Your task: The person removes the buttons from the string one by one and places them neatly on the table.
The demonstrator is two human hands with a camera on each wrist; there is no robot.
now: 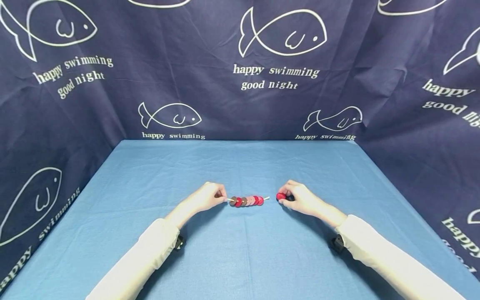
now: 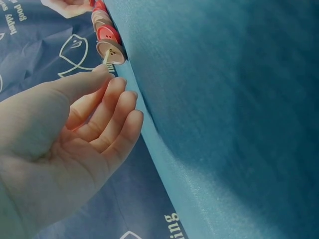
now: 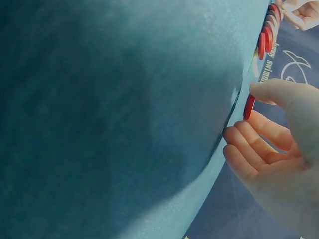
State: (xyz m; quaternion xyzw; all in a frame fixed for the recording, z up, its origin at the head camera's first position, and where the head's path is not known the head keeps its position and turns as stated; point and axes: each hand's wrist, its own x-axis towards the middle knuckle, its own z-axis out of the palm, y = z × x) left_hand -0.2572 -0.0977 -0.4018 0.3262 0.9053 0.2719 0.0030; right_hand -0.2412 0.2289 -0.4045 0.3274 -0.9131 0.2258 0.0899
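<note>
Several buttons [image 1: 244,201] in brown, red and pink sit in a row on a thin cream cord [image 1: 266,198]. My left hand [image 1: 206,196] pinches the cord's left end between thumb and forefinger, beside a brown button [image 2: 117,54]. To the right of the row, my right hand [image 1: 301,200] holds a loose red button [image 1: 280,196] by its edge, a short gap away from the cord's free end. In the right wrist view this red button [image 3: 249,106] is seen edge-on between thumb and forefinger, while the other fingers are bent loosely.
A blue cloth [image 1: 240,258] covers the table under both hands. Dark blue curtains [image 1: 225,50] with white fish drawings and lettering stand behind it and at both sides. A small black device [image 1: 180,242] is at the left cuff, and another [image 1: 337,243] at the right.
</note>
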